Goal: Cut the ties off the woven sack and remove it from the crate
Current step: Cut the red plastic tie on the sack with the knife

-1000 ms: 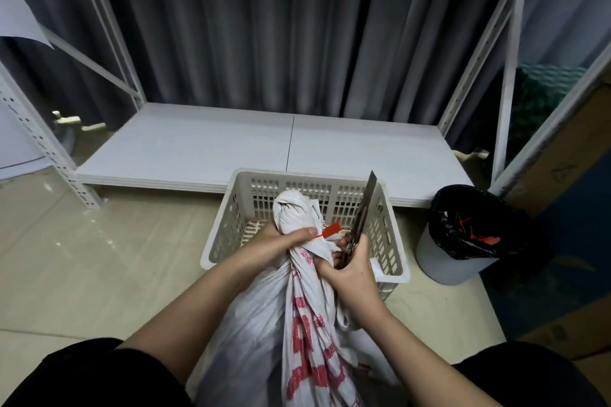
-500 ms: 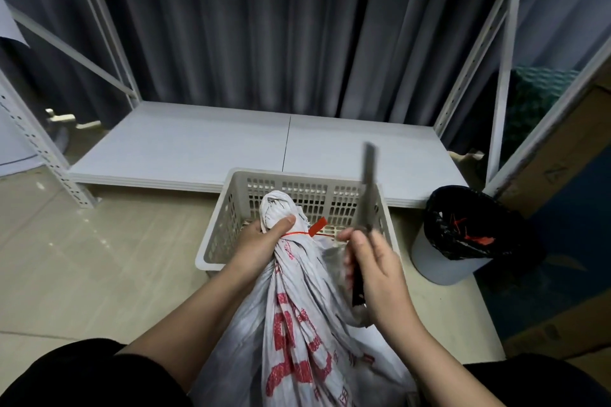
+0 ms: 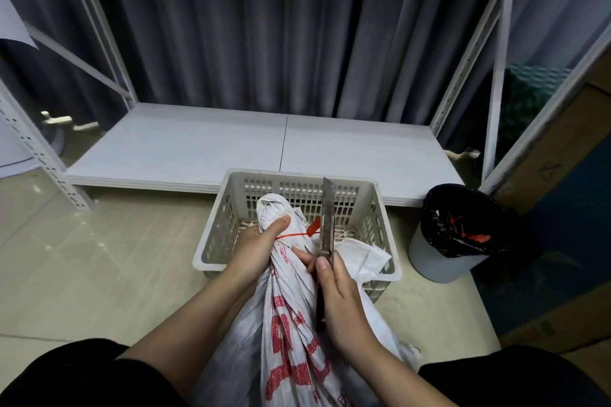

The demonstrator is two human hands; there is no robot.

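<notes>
While the left hand (image 3: 256, 249) grips the gathered neck of a white woven sack (image 3: 291, 317) printed in red, the right hand (image 3: 340, 294) holds a utility knife (image 3: 325, 231) upright, blade pointing up beside the red tie (image 3: 299, 234) cinched around the neck. Both hands work over a pale slotted crate (image 3: 380, 208) on the floor, near a black-lined bin (image 3: 429, 261).

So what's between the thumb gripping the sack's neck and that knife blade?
In the head view, the red tie runs from the left hand towards the knife, its tag just beside the blade, over the woven sack.
</notes>
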